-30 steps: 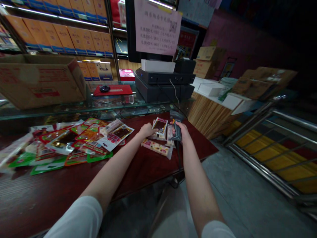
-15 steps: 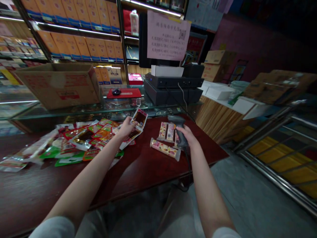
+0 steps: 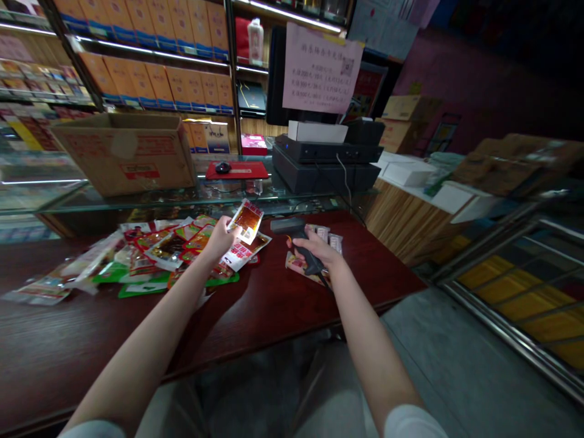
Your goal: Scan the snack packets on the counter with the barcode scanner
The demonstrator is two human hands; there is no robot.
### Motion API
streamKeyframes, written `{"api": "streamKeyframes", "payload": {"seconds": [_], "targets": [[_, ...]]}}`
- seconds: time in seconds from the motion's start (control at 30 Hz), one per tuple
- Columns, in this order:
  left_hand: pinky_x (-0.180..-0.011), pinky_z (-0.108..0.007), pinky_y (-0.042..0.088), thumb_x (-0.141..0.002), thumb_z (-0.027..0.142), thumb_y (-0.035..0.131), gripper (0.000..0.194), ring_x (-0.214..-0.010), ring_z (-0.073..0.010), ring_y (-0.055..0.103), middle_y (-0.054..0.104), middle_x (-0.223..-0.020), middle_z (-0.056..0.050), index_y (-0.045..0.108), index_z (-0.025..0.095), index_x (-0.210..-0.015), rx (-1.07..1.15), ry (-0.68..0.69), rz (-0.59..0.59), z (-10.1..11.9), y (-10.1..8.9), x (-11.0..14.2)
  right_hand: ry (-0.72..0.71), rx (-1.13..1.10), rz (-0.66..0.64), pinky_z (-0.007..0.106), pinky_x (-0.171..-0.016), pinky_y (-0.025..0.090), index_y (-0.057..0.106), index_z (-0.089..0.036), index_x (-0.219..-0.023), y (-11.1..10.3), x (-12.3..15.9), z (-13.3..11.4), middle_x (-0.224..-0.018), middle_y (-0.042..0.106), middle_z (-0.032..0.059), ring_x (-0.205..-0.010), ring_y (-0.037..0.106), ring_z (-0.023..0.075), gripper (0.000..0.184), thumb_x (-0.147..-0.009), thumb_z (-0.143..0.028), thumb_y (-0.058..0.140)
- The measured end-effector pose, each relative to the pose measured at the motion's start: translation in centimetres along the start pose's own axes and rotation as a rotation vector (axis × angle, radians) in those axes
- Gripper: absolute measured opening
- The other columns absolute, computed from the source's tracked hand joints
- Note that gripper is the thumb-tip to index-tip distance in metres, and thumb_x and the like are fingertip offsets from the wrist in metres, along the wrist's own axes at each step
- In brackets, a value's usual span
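My left hand (image 3: 222, 236) pinches a snack packet (image 3: 247, 220) with a see-through brown front and red print, tilted above the right end of a pile of snack packets (image 3: 182, 249). Another white and red packet (image 3: 240, 255) lies just under it. In my right hand (image 3: 314, 246) is a dark barcode scanner (image 3: 292, 227), its head pointing left toward the held packet. A cable runs down from the grip. Beneath and behind that hand lie several wrapped snack bars (image 3: 335, 243), partly covered by the hand and scanner.
The dark red table (image 3: 269, 316) ends at a front edge near my lap. Behind it, a glass counter carries an open cardboard box (image 3: 125, 158), a mouse (image 3: 222, 167) on a red mat and a cash drawer (image 3: 319, 173). A metal railing (image 3: 502, 316) stands at right.
My right hand has swung the scanner left, away from over the snack bars and toward the packet. My left hand has lifted its packet slightly and turned it. The view has shifted a little.
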State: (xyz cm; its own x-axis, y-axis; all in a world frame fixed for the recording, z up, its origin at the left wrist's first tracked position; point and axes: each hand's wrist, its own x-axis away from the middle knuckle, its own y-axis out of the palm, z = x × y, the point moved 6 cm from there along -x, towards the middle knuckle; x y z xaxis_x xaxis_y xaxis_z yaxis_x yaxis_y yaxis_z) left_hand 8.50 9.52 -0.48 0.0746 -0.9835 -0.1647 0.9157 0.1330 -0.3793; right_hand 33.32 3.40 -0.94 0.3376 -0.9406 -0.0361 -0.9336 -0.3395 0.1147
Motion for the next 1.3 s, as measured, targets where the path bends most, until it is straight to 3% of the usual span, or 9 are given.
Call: {"api": "streamKeyframes", "payload": {"seconds": [0.17, 0.4, 0.5, 0.6, 0.77, 0.87, 1.0, 1.13, 1.3], "targets": [[-0.07, -0.037, 0.051, -0.078, 0.029, 0.051, 0.033, -0.075, -0.0268, 0.065, 0.064, -0.081, -0.009, 0.052, 0.014, -0.107, -0.417, 0.025, 0.047, 0.3, -1.9, 0.2, -0.022, 0.018, 0.122, 0.022, -0.041, 0.036, 0.059, -0.021, -0.09, -3.0, 0.4, -0.5, -0.073, 0.067, -0.0011, -0.043, 0.048, 0.009, 0.029, -0.071, -0.041, 0.07], [-0.097, -0.058, 0.039, -0.082, 0.018, 0.044, 0.052, -0.121, -0.0449, 0.053, 0.057, -0.123, -0.032, 0.047, 0.001, -0.131, -0.936, 0.177, 0.258, 2.8, -3.4, 2.1, -0.089, -0.035, 0.649, 0.024, -0.044, 0.043, 0.068, -0.016, -0.082, -13.7, 2.6, 0.7, -0.06, 0.067, 0.0029, -0.048, 0.055, 0.0132, 0.029, -0.068, -0.041, 0.066], [-0.109, -0.058, 0.027, -0.084, 0.017, 0.045, 0.05, -0.136, -0.0418, 0.039, 0.043, -0.143, -0.027, 0.05, 0.009, -0.133, -0.901, 0.445, 0.173, 4.6, 1.0, 3.3, -0.063, -0.106, 0.714, 0.023, -0.039, 0.039, 0.07, -0.015, -0.08, -15.2, 3.0, 2.1, -0.052, 0.062, 0.0011, -0.041, 0.049, 0.011, 0.028, -0.07, -0.04, 0.062], [-0.108, -0.048, 0.034, -0.089, 0.032, 0.048, 0.042, -0.126, -0.0356, 0.051, 0.052, -0.137, -0.02, 0.056, 0.015, -0.127, -0.773, 0.604, -0.191, 5.5, 8.6, 4.1, -0.041, -0.14, 0.701, 0.022, -0.037, 0.037, 0.07, -0.014, -0.08, -15.1, 2.6, 3.0, -0.05, 0.059, -0.0004, -0.038, 0.046, 0.0095, 0.028, -0.07, -0.039, 0.062], [-0.098, -0.041, 0.042, -0.084, 0.053, 0.056, 0.059, -0.115, -0.0371, 0.058, 0.06, -0.119, -0.028, 0.057, 0.004, -0.117, -0.613, 0.29, -0.444, 4.8, 18.4, 2.5, -0.046, -0.168, 0.697, 0.022, -0.038, 0.037, 0.069, -0.014, -0.083, -15.2, 2.7, 3.5, -0.052, 0.059, -0.0012, -0.038, 0.046, 0.009, 0.032, -0.07, -0.042, 0.062], [-0.097, -0.043, 0.042, -0.068, 0.045, 0.072, 0.05, -0.117, -0.0418, 0.057, 0.06, -0.118, -0.028, 0.064, 0.008, -0.1, -0.533, 0.109, -0.453, 4.0, 20.9, 0.9, -0.062, -0.19, 0.71, 0.022, -0.039, 0.036, 0.07, -0.014, -0.083, -15.7, 3.3, 3.4, -0.052, 0.059, -0.0007, -0.039, 0.045, 0.009, 0.032, -0.072, -0.043, 0.06], [-0.089, -0.039, 0.046, -0.062, 0.031, 0.071, 0.021, -0.107, -0.0376, 0.063, 0.067, -0.094, -0.018, 0.062, 0.015, -0.073, -0.373, 0.018, -0.421, 3.3, 20.4, -0.6, -0.065, -0.197, 0.712, 0.022, -0.039, 0.035, 0.071, -0.014, -0.085, -15.9, 3.7, 3.4, -0.051, 0.06, 0.0001, -0.04, 0.045, 0.0095, 0.035, -0.071, -0.043, 0.06], [-0.075, -0.035, 0.051, -0.074, 0.034, 0.056, 0.019, -0.085, -0.0277, 0.067, 0.064, -0.075, -0.01, 0.061, 0.016, -0.075, -0.174, -0.04, -0.423, 2.5, 17.0, -0.2, -0.109, -0.161, 0.678, 0.023, -0.04, 0.037, 0.07, -0.015, -0.083, -15.2, 3.7, 2.9, -0.05, 0.058, -0.0007, -0.04, 0.046, 0.0099, 0.033, -0.068, -0.044, 0.064], [-0.063, -0.028, 0.052, -0.076, 0.027, 0.05, 0.024, -0.068, -0.0159, 0.062, 0.066, -0.083, -0.008, 0.06, 0.015, -0.095, 0.605, -0.317, -0.535, 1.4, 11.3, 1.9, -0.144, -0.147, 0.662, 0.023, -0.038, 0.036, 0.068, -0.016, -0.08, -13.5, 4.5, 1.4, -0.052, 0.059, 0.0001, -0.04, 0.046, 0.0097, 0.03, -0.066, -0.043, 0.067]]}}
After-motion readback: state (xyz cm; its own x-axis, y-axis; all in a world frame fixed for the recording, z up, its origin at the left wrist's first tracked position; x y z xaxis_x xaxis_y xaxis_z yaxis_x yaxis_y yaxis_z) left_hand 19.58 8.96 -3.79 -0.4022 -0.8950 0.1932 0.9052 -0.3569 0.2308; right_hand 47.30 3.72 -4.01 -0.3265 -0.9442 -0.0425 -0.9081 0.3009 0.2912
